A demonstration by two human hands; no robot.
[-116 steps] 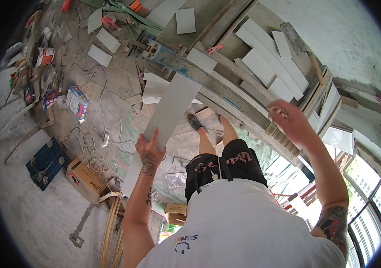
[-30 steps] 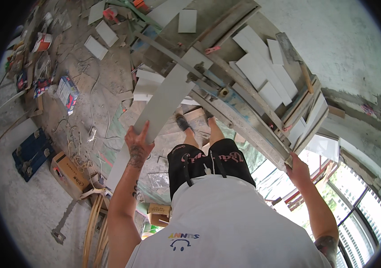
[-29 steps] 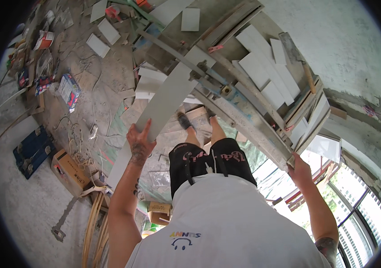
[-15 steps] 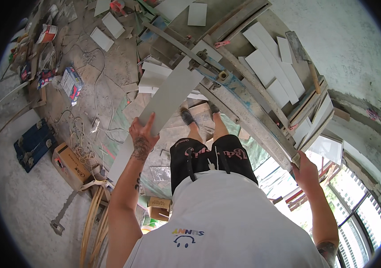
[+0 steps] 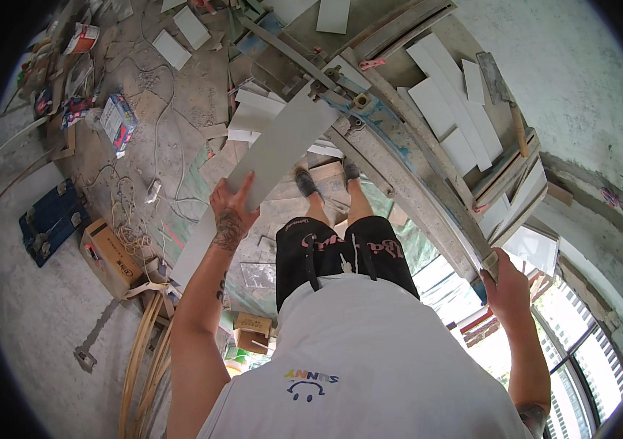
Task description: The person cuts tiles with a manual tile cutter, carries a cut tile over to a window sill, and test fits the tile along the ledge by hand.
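Observation:
My left hand (image 5: pixel 235 201) holds a long, narrow, pale grey tile (image 5: pixel 280 135), index finger stretched along its surface. The tile slants from lower left up to a long metal tile cutter (image 5: pixel 406 150) with worn blue paint, its far end lying at the cutter's sliding head (image 5: pixel 335 92) and rail. My right hand (image 5: pixel 504 282) is closed on the near right end of the cutter, where a rail ends; the exact part under my fingers is partly hidden. Both forearms come in from below.
Cut white tiles (image 5: pixel 447 95) lie on boards right of the cutter, beside a wooden-handled tool (image 5: pixel 518 124) and a pale wall (image 5: pixel 582 66). On the littered floor are cables, a blue case (image 5: pixel 52 219), cardboard box (image 5: pixel 110 260), printed bag (image 5: pixel 118 124) and bucket (image 5: pixel 81 38). A window is lower right.
My right hand, raised above the cutter earlier, has come down onto its near end. The sliding head now sits by the tile's far end. Over the last second the view has shifted slightly.

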